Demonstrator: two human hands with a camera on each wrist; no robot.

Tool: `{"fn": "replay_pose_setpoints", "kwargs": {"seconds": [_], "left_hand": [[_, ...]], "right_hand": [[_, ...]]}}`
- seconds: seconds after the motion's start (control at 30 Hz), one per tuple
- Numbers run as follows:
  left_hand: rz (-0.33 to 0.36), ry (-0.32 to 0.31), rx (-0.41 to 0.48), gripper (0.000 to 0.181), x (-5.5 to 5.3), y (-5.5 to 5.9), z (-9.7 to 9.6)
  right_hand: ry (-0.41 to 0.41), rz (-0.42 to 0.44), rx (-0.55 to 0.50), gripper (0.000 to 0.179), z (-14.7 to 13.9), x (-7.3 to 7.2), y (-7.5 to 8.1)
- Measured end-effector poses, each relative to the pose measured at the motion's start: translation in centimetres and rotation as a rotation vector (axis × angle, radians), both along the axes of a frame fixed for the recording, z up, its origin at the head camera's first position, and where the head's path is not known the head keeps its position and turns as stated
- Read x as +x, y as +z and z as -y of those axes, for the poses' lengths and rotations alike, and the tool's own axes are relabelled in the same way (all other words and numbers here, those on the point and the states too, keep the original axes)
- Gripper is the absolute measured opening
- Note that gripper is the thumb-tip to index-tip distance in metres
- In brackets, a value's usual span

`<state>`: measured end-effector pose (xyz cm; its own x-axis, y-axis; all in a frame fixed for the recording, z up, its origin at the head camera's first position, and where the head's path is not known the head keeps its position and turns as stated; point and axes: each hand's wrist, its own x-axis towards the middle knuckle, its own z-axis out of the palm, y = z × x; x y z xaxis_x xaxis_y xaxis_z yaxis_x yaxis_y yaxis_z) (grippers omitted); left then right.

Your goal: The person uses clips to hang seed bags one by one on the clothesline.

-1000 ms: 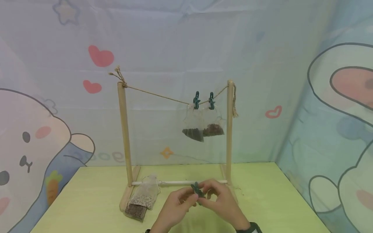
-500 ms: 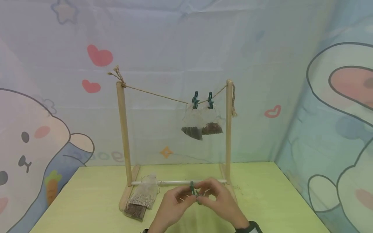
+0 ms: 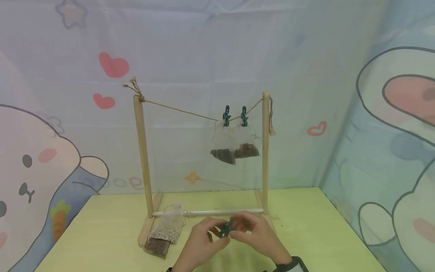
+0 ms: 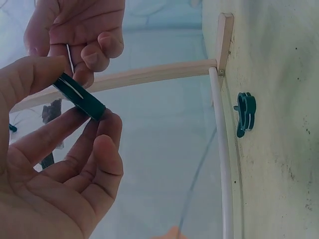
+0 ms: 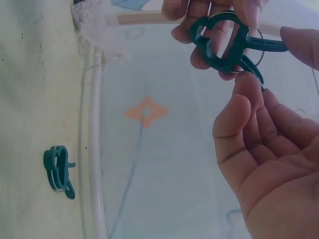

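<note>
My left hand (image 3: 204, 236) pinches a green plastic clip (image 3: 225, 229) low over the table. In the left wrist view this clip (image 4: 82, 99) lies between the left thumb and fingertips. My right hand (image 3: 253, 232) meets it from the other side. The right wrist view shows the right thumb and a fingertip at the clip's two handles (image 5: 266, 46), with left fingers behind its loop. A second green clip (image 4: 245, 112) rests on the table, hidden from the head view. Two more green clips (image 3: 226, 116) hold small mesh bags (image 3: 222, 155) on the rope.
A wooden frame (image 3: 142, 151) carries a sagging rope (image 3: 180, 109) and a white bottom rod (image 3: 204, 212). On the table (image 3: 306, 234), two filled mesh bags (image 3: 168, 228) overlap by the left foot. Printed cloth (image 3: 190, 45) hangs behind.
Between the fingers the clip has turned, from leaning left, through upright, to leaning right. The left thumb has shifted slightly down. Both hands keep about the same place.
</note>
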<state>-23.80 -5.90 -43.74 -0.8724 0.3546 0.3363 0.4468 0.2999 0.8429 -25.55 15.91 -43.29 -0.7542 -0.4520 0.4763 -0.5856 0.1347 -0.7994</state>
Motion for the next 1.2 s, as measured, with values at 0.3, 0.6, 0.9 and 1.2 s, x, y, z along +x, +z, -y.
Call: {"fn": "replay_pose_setpoints", "kwargs": {"seconds": [0.3, 0.6, 0.9, 1.2], "left_hand": [[-0.051, 0.042, -0.1, 0.04, -0.5, 0.2, 1.1], [-0.164, 0.456, -0.196, 0.039, -2.6, -0.1, 5.5], [-0.066, 0.552, -0.182, 0.045, -5.4, -2.5, 9.0], [0.009, 0.502, -0.281, 0.056, -6.6, -3.2, 10.0]], "right_hand": [[-0.03, -0.028, 0.016, 0.029, -0.3, 0.0, 0.0], [-0.173, -0.081, 0.065, 0.03, -1.0, -0.4, -0.2], [-0.224, -0.085, 0.129, 0.027, -1.4, -0.8, -0.8], [-0.226, -0.088, 0.145, 0.011, -1.6, -1.2, -1.7]]}}
